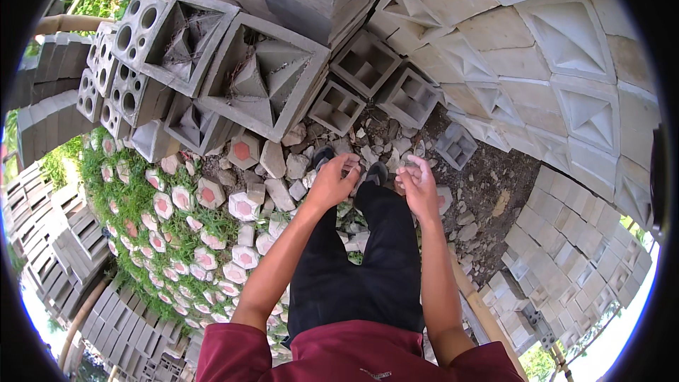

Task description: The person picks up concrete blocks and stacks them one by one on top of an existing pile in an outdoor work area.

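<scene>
Blocks of grey concrete (265,74) stand at upper left, broken stones (272,159) lie left of the frame's centre, then left hand (338,180) and right hand (419,187) hang apart with bent fingers, holding nothing visible, and one small hollow block (456,146) lies right of the centre.

Soft, pretty bright daylight overall. White glare (626,336) blows out both lower corners with bluish fringing, the block wall (509,56) curves hard toward the black fisheye rim, and the dirt (495,180) looks darker, kinda shaded.
</scene>
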